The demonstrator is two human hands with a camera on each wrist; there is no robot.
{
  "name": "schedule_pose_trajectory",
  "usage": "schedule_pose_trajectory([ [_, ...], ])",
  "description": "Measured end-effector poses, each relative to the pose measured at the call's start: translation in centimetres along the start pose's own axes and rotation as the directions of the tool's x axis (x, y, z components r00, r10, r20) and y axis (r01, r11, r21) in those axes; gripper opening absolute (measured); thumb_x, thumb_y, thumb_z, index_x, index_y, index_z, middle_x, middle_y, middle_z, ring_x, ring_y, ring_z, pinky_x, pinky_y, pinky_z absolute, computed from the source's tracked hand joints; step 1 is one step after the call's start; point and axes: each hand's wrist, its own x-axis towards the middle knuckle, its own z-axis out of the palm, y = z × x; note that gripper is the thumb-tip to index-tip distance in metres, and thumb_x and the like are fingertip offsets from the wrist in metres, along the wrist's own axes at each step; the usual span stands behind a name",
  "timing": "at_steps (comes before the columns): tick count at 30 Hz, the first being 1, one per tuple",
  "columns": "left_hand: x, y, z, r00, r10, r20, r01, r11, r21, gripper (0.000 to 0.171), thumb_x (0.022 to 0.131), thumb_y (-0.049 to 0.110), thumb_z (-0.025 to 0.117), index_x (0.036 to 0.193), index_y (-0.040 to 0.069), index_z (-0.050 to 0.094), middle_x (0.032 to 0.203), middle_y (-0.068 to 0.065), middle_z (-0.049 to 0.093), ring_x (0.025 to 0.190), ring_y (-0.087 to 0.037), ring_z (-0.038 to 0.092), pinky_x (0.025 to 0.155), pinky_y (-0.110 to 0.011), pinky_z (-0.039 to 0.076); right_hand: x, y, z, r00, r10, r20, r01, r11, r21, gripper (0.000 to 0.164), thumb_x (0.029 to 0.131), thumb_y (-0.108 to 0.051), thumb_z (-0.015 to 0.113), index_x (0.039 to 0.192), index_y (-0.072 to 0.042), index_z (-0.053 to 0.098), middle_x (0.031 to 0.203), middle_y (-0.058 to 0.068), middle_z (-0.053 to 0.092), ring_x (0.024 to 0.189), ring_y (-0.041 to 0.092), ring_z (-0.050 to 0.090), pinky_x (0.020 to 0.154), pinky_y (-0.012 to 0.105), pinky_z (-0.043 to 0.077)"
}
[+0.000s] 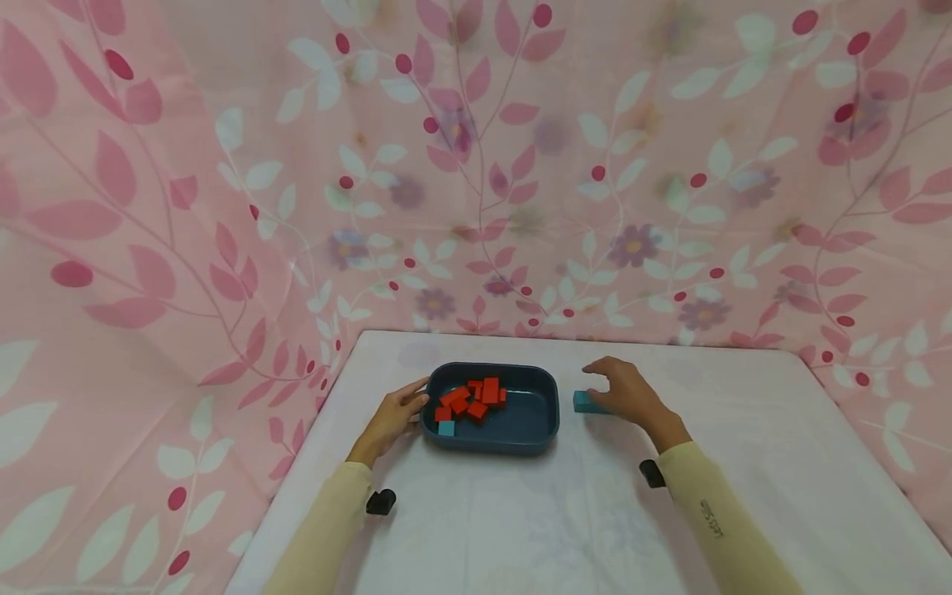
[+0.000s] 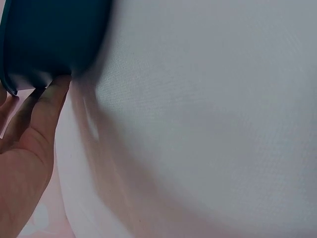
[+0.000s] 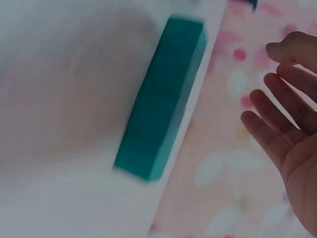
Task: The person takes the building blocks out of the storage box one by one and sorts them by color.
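The left hand touches the left end of the dish with fingers extended. Right of the dish, the right hand, fingers and thumb apart, is near a blue bar. Red blocks and a blue cube lie inside the dish.

Head view: teal block partly behind right hand.

You face pink fabric printed with leaves, berries and flowers, hanging behind and beside your white-covered table in soft light.
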Motion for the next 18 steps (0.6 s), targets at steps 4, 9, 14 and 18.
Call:
schedule_pose_trajectory([
  [4, 0.0, -0.1, 0.0, 1.000, 0.012, -0.008, -0.012, 1.000, 0.002, 0.048, 0.100, 0.020, 0.057, 0.147, 0.021, 0.047, 0.142, -0.019, 0.049, 0.119, -0.036, 0.056, 0.095, -0.053, 0.046, 1.8, -2.7, 2.1, 0.996, -0.086, 0.030, 0.085, 0.996, 0.034, 0.033, 0.084, -0.010, 0.076, 0.116, -0.001, 0.069, 0.111, 0.012, 0.067, 0.100, 0.028, 0.062, 0.086, 0.047, 0.053],
  [9, 0.0, -0.3, 0.0, 1.000, 0.012, -0.014, -0.012, 1.000, 0.006, 0.047, 0.100, 0.020, 0.057, 0.146, 0.020, 0.048, 0.141, -0.018, 0.050, 0.117, -0.035, 0.057, 0.094, -0.051, 0.047, 3.5, -5.9, 5.3, 0.983, -0.142, 0.117, 0.133, 0.988, 0.085, 0.034, 0.086, -0.014, 0.076, 0.118, -0.003, 0.069, 0.110, 0.007, 0.068, 0.101, 0.022, 0.062, 0.091, 0.041, 0.052],
  [14, 0.0, -0.6, 0.0, 1.000, 0.018, -0.021, -0.018, 1.000, -0.002, 0.047, 0.100, 0.020, 0.057, 0.146, 0.021, 0.048, 0.141, -0.017, 0.051, 0.119, -0.034, 0.057, 0.094, -0.050, 0.048, 4.5, -9.0, 8.3, 0.963, -0.202, 0.180, 0.180, 0.975, 0.130, 0.038, 0.086, -0.020, 0.077, 0.121, -0.006, 0.068, 0.115, 0.004, 0.068, 0.105, 0.019, 0.061, 0.095, 0.038, 0.049],
  [18, 0.0, -0.8, 0.1, 0.999, 0.032, -0.021, -0.032, 0.999, -0.008, 0.047, 0.100, 0.019, 0.057, 0.146, 0.020, 0.048, 0.140, -0.018, 0.052, 0.118, -0.033, 0.057, 0.093, -0.052, 0.048, 4.8, -10.7, 10.1, 0.954, -0.214, 0.208, 0.176, 0.966, 0.189, 0.040, 0.084, -0.021, 0.078, 0.121, -0.009, 0.070, 0.115, 0.001, 0.069, 0.103, 0.017, 0.061, 0.095, 0.036, 0.049],
])
